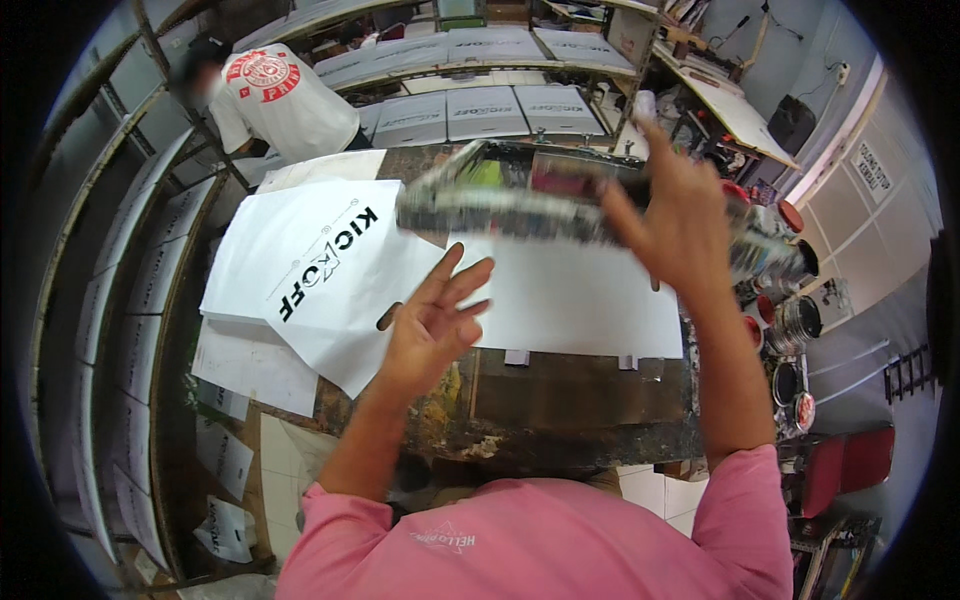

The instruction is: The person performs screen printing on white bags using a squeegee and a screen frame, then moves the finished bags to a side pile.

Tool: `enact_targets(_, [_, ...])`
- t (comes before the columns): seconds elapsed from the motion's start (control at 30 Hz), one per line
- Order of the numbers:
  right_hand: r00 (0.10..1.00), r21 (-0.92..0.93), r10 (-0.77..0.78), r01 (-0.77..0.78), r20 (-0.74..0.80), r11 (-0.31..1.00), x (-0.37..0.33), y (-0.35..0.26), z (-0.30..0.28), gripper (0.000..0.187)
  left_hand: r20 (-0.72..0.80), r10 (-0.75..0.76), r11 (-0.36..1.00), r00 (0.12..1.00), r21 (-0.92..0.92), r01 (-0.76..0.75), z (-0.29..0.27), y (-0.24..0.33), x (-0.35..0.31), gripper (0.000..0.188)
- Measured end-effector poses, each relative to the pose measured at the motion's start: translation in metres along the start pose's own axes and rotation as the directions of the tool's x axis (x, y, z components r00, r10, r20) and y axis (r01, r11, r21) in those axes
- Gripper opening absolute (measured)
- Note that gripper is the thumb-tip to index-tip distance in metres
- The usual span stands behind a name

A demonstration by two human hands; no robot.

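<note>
A screen-printing frame (pixel 500 212), smeared by motion, is tilted up over the far side of the stained worktable. Under it lies a blank white bag (pixel 580 310), flat on the table. My right hand (pixel 685 215) is raised at the frame's right end, thumb and fingers apart; whether it touches the frame I cannot tell. My left hand (pixel 432 335) is open with spread fingers, between the blank bag and a printed white bag (pixel 335 255). That printed bag, with black lettering, lies askew on a stack at the left.
A person in a white shirt (pixel 285 100) bends at the far left. Racks (pixel 165 260) of printed bags stand along the left, and a shelf (pixel 480 70) with more runs across the back. Paint tins (pixel 795 320) line the right side, near a red chair (pixel 850 470).
</note>
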State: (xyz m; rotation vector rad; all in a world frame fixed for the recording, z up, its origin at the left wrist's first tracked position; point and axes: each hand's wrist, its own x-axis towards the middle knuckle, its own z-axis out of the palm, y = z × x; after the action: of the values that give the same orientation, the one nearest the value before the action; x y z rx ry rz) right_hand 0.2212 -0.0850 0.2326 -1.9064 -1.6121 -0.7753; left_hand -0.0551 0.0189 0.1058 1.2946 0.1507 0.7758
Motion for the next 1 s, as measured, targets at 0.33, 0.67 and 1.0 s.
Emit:
enact_targets(0.33, [0.804,0.272,-0.059,-0.129,0.591,0.954,-0.169,-0.006,0.062,0.036,-0.356,-0.606,0.727,0.711,-0.612,0.313,0.011,-0.095,-0.102,0.11])
enact_targets(0.67, [0.792,0.206,-0.083,-0.055,0.605,0.977,-0.2,-0.018,0.13,0.046,-0.386,-0.671,0.73,0.633,-0.495,0.472,-0.003,-0.136,-0.13,0.097])
enact_targets(1.0, [0.927,0.112,-0.067,0.028,0.368,0.993,-0.077,0.101,0.3,0.036,-0.381,-0.758,0.641,0.529,-0.585,0.497,-0.006,-0.129,-0.122,0.127])
